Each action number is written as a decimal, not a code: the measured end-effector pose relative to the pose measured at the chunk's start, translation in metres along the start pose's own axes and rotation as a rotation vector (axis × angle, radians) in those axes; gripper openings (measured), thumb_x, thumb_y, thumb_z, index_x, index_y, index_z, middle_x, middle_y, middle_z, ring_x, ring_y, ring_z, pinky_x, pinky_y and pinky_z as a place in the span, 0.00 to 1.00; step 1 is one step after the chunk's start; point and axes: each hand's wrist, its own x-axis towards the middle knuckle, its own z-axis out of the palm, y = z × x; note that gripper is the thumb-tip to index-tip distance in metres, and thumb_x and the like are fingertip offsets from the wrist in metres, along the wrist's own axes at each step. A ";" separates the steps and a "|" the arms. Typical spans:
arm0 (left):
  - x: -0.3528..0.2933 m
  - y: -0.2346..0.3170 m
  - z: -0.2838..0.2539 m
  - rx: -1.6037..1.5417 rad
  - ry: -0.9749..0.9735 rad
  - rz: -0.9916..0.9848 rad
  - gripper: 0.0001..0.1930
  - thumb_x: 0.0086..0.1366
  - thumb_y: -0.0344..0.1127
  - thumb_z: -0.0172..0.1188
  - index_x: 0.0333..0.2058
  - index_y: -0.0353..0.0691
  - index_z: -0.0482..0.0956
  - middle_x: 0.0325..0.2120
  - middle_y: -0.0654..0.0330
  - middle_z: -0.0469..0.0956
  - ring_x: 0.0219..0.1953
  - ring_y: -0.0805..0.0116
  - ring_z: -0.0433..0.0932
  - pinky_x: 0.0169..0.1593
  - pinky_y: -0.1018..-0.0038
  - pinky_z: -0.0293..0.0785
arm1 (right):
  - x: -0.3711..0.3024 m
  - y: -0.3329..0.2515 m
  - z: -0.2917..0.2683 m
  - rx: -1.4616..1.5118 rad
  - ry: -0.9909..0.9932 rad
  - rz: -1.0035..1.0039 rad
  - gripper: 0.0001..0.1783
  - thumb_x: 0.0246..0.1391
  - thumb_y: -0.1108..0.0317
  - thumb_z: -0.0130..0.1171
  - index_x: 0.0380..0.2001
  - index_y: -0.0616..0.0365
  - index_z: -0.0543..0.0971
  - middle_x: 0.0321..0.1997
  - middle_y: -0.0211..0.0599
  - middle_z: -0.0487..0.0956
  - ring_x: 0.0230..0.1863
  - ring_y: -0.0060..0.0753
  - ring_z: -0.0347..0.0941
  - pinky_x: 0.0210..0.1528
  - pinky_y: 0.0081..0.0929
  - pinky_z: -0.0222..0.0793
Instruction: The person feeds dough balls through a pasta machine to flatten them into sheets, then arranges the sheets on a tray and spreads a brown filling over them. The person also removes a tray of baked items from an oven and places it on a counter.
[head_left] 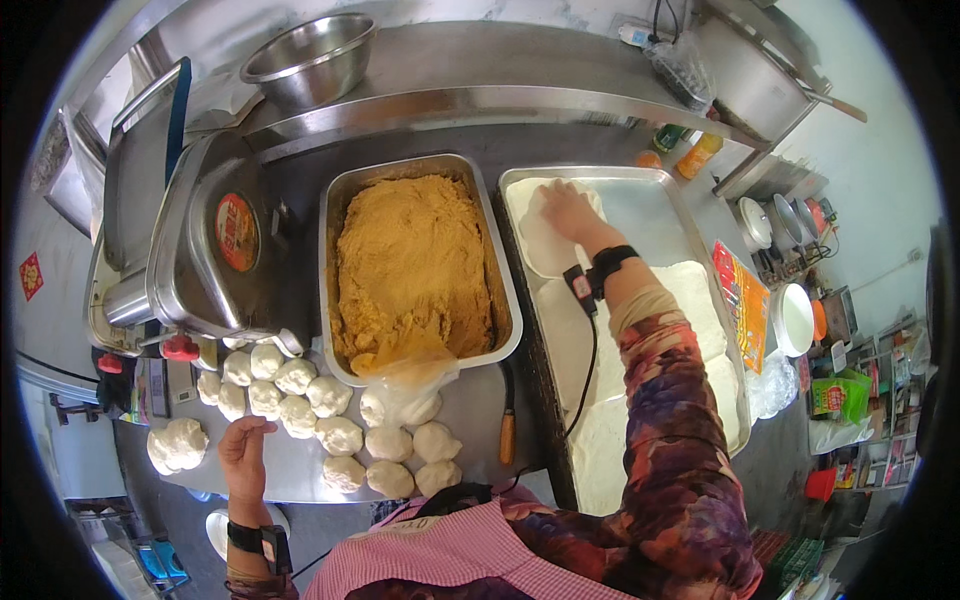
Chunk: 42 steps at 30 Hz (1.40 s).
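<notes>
My right hand (566,211) reaches far forward over a large metal tray (683,200). Its fingers lie spread on a rounded flat sheet of dough (540,250) in the tray's far left corner. Several more pale dough sheets (600,440) cover the nearer part of the tray, partly hidden by my right arm. At the left, my left hand (243,452) hovers by the counter's near edge with its fingers curled together and nothing visible in them. Beside it sit rows of dough balls (340,435). A larger dough lump (178,445) rests left of that hand.
A deep metal pan of orange-brown filling (410,240) stands mid-counter, with a plastic bag (408,390) over its near edge. A wooden-handled tool (507,437) lies beside it. A metal machine (215,240) occupies the left; a steel bowl (310,62) sits on the shelf.
</notes>
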 end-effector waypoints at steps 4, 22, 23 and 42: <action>0.003 -0.002 -0.002 -0.049 -0.047 0.008 0.06 0.65 0.23 0.50 0.36 0.34 0.77 0.30 0.61 0.79 0.36 0.73 0.77 0.44 0.79 0.70 | -0.040 -0.031 -0.017 0.175 -0.221 -0.176 0.28 0.57 0.58 0.45 0.60 0.52 0.65 0.66 0.49 0.59 0.66 0.53 0.54 0.63 0.53 0.53; 0.018 -0.019 -0.053 0.068 -0.090 0.054 0.05 0.62 0.24 0.54 0.33 0.32 0.78 0.30 0.58 0.79 0.35 0.72 0.78 0.41 0.77 0.72 | -0.146 0.013 -0.008 -0.054 0.106 0.429 0.25 0.60 0.50 0.46 0.51 0.57 0.73 0.50 0.54 0.75 0.53 0.57 0.69 0.57 0.41 0.64; 0.017 -0.023 -0.066 0.168 -0.069 0.100 0.05 0.61 0.25 0.55 0.33 0.32 0.79 0.30 0.59 0.79 0.35 0.72 0.78 0.42 0.78 0.72 | -0.145 0.025 -0.010 -0.017 -0.124 0.215 0.24 0.59 0.51 0.47 0.48 0.57 0.75 0.52 0.53 0.74 0.54 0.55 0.69 0.57 0.40 0.64; 0.072 -0.157 -0.135 0.892 -0.157 0.177 0.25 0.56 0.30 0.57 0.55 0.40 0.69 0.54 0.52 0.69 0.56 0.51 0.67 0.57 0.63 0.66 | -0.191 -0.264 -0.141 0.331 0.391 0.027 0.20 0.61 0.64 0.52 0.54 0.60 0.72 0.61 0.48 0.68 0.66 0.42 0.59 0.66 0.33 0.51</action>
